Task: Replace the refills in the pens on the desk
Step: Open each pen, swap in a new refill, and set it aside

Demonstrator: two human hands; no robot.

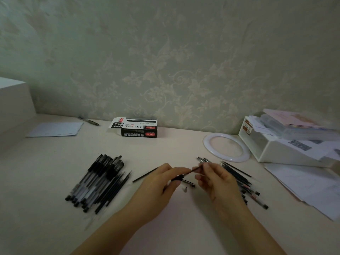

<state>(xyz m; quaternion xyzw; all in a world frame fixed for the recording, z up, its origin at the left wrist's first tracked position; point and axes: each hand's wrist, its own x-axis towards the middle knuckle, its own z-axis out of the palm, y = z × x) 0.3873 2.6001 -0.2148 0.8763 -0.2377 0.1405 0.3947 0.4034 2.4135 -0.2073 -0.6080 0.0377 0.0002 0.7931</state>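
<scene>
**My two hands hold a pen and its refill over the desk**

My left hand [161,181] is curled round a black pen barrel [179,177]. My right hand [217,179] pinches a thin dark refill [196,169] with the fingertips. The refill sticks out of the barrel and points toward 1 o'clock. I cannot tell how deep it sits inside.

Just under my hands, at 6 o'clock from the barrel, a pen cap [188,183] lies on the desk [174,148]. A tiny pale bit [185,189] lies beside it. One loose refill [145,174] pokes out from behind my left hand toward 8 o'clock.

At 9 o'clock from my hands lies a big pile of black pens [95,181] with some refills on its right edge. At 3 o'clock, partly behind my right hand, lies another pile of pens and refills [244,181]. Two pen caps [203,159] lie at 12 o'clock from my right hand.

At 11 o'clock, by the wall, sits a black and white pen box [138,128]. Its left flap is open. I cannot see what is inside. A white ring [226,147] lies flat at 1 o'clock. A white storage bin [279,144] sits at 2 o'clock with papers and clear cases stacked in and on it. Loose sheets [303,184] lie in front of it. A pale notepad [55,129] and one lone pen [89,120] lie far off at 10 o'clock.
</scene>
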